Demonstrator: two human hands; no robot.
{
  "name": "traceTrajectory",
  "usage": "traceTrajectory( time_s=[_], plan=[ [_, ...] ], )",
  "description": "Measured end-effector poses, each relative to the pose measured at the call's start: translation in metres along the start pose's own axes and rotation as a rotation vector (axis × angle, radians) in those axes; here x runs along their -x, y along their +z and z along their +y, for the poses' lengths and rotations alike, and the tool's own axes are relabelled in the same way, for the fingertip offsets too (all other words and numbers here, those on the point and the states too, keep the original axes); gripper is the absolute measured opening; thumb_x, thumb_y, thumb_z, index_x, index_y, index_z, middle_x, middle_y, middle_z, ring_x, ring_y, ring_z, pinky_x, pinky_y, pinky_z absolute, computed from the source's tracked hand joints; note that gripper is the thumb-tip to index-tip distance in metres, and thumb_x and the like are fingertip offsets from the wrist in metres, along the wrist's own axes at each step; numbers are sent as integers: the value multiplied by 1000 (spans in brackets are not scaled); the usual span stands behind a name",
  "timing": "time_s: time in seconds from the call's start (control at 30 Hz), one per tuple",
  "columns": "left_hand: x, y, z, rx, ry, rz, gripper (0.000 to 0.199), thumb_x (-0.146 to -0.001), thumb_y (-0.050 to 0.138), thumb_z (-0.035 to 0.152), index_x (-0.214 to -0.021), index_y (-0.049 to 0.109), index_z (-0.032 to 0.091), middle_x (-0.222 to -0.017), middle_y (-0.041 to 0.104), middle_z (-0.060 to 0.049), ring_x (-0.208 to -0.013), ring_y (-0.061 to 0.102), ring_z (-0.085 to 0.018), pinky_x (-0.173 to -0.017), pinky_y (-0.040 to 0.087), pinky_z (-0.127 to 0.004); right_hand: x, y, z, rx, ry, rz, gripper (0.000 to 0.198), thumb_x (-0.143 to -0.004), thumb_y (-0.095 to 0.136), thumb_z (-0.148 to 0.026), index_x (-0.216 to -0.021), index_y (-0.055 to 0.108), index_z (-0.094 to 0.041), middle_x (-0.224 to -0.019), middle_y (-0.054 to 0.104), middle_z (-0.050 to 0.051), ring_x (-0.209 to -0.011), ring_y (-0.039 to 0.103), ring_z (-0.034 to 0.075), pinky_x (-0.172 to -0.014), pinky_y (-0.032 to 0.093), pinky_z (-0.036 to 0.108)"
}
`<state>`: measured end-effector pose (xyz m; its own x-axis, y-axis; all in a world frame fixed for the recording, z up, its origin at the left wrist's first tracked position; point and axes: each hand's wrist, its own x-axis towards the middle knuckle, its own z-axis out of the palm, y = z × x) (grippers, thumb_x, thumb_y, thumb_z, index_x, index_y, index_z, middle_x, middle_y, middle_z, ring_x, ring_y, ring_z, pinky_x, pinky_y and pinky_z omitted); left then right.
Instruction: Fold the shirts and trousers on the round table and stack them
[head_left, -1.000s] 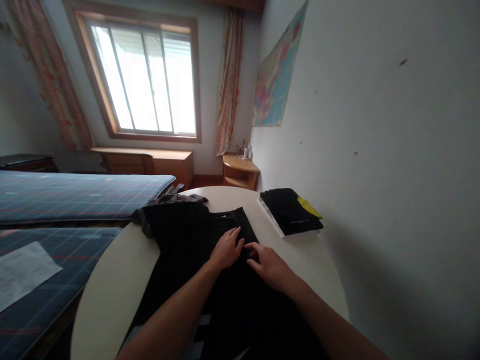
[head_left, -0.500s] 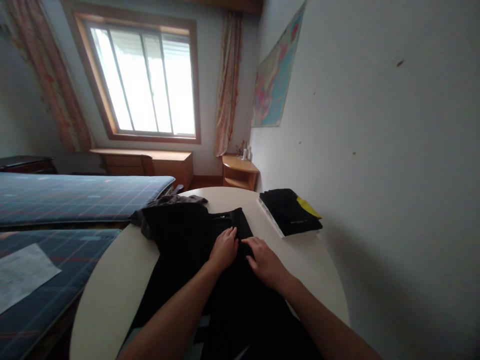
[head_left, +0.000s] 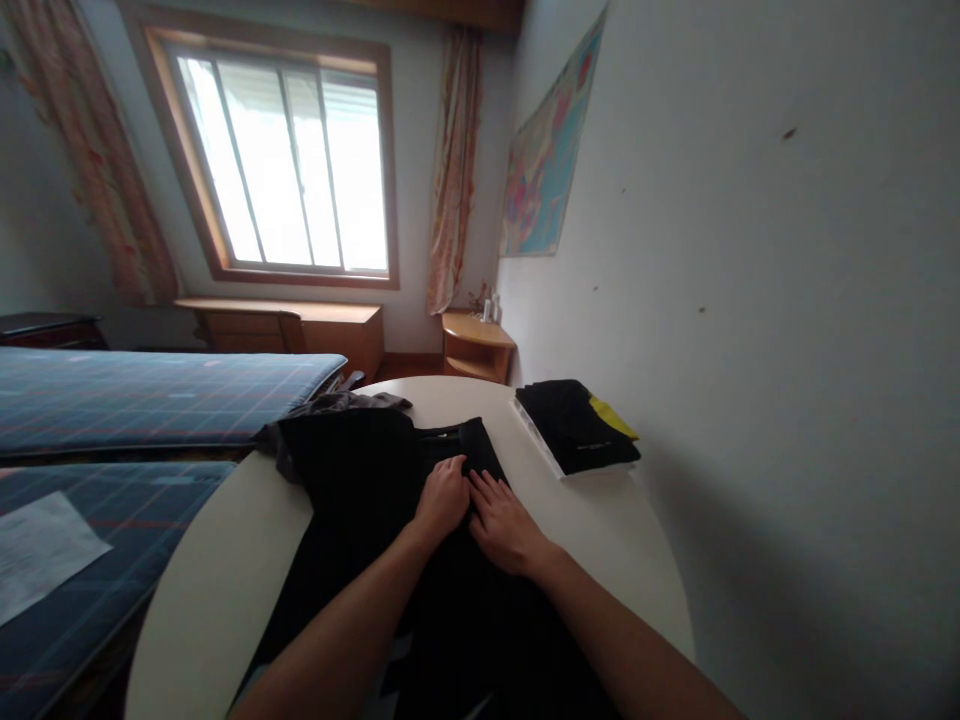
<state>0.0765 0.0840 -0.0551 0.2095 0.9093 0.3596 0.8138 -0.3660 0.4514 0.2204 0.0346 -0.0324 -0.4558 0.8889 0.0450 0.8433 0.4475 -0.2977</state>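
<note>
Round table (head_left: 225,560), black garment (head_left: 360,480), both hands (head_left: 472,505) flat

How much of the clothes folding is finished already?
One folded black and yellow garment already sits apart on the round white table. In hand: the left hand and right hand press flat, side by side, on the spread black garment, not yet folded up. A grey cloth lies bunched at its far edge.

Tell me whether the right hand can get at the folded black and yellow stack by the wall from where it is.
Probably yes. The right hand lies flat on the black garment, and only bare table shows between it and the folded stack.
</note>
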Motion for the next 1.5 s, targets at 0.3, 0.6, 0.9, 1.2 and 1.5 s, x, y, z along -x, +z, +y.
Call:
traceTrajectory(
  time_s=[0.3, 0.6, 0.9, 1.2, 1.5],
  plan=[
    [-32, 6, 1, 59, 119, -147, 48, -98, 36, 25, -140, 50, 8, -142, 56, -14, -133, 51, -19, -114, 37, -31, -1, -9, 38, 48, 102, -7, 66, -93, 36, -33, -156, 29, -14, -164, 21, 7, -151, 15, 24, -123, 12, 42],
    [-1, -28, -22, -194, 114, -72, 45, -97, 44, 37, -136, 55, 17, -152, 45, -12, -142, 38, -29, -118, 28, -49, 5, -28, 76, 70, 82, -62, 66, -92, 37, -33, -154, 32, -14, -163, 24, 7, -151, 15, 23, -122, 12, 40],
    [20, -95, -79, -399, -153, 582, 56, -85, 57, 25, -139, 50, 14, -158, 30, -19, -145, 27, -37, -116, 27, -54, -24, -29, 33, 157, 338, 23, 60, -99, 33, -46, -142, 48, -8, -145, 47, 23, -136, 42, 34, -111, 29, 46],
    [27, -112, -120, -302, -289, 611, 58, -96, 42, 33, -148, 38, 8, -137, 55, -23, -131, 47, -35, -108, 38, -53, -31, -6, 26, 163, 499, 38, 74, -97, 30, -60, -154, 32, -13, -158, 29, 19, -148, 17, 37, -115, 13, 59],
    [25, -114, -120, -61, -162, 655, 46, -90, 47, 26, -133, 52, 12, -125, 62, -17, -117, 58, -29, -105, 44, -46, -22, 2, 38, 164, 461, 181, 66, -97, 34, -56, -149, 43, -16, -154, 37, 16, -146, 24, 34, -117, 13, 55]
  ],
)
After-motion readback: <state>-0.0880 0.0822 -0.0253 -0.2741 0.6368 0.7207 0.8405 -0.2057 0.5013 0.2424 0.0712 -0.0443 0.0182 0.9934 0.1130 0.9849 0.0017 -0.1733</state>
